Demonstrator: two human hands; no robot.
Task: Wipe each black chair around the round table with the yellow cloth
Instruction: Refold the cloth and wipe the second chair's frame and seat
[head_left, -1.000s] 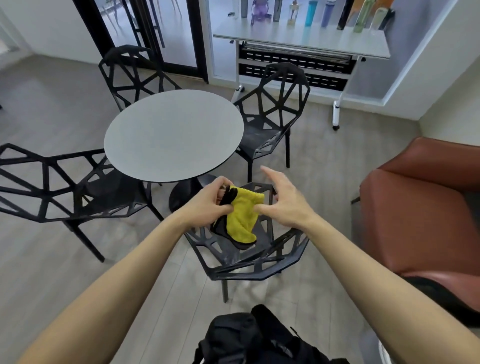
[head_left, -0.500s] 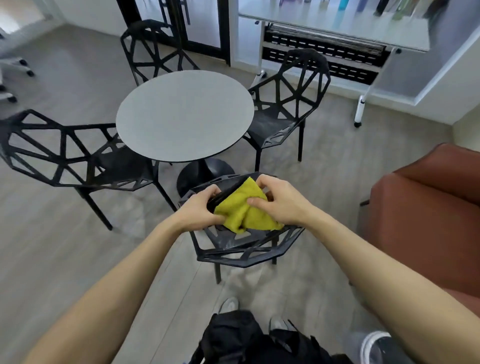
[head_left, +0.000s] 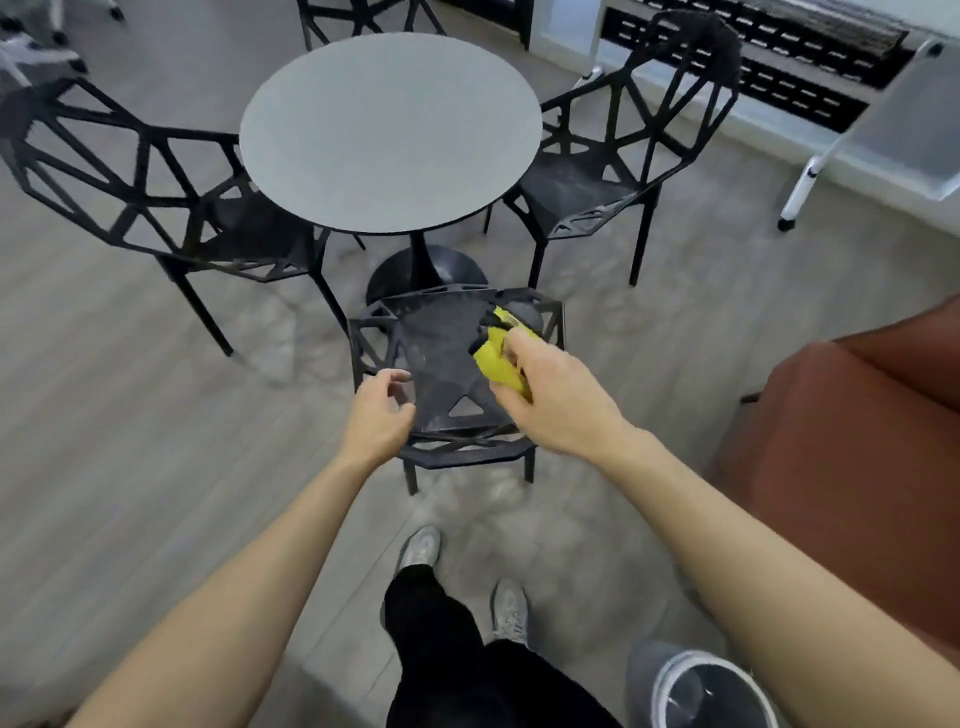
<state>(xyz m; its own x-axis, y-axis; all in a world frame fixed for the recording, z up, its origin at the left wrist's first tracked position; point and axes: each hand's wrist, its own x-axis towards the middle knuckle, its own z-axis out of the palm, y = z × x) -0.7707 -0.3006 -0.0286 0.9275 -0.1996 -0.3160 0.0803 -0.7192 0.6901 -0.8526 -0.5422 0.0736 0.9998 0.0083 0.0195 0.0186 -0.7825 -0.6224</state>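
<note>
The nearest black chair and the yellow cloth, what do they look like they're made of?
Nearest black chair: likely moulded plastic or painted metal; matte, rigid lattice with dusty grey smears.
Yellow cloth: soft fabric, perhaps microfibre; it bunches in the right hand.

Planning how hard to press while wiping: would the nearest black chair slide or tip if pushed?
The nearest chair probably slides rather than tips: its thin legs stand on smooth floor, and its open lattice frame looks light. The right hand holds the yellow cloth; the left hand hovers near the seat, well placed to steady it.

even, soft indoor light, faint shadows, motion blur and wide-angle bending at the edges
</note>
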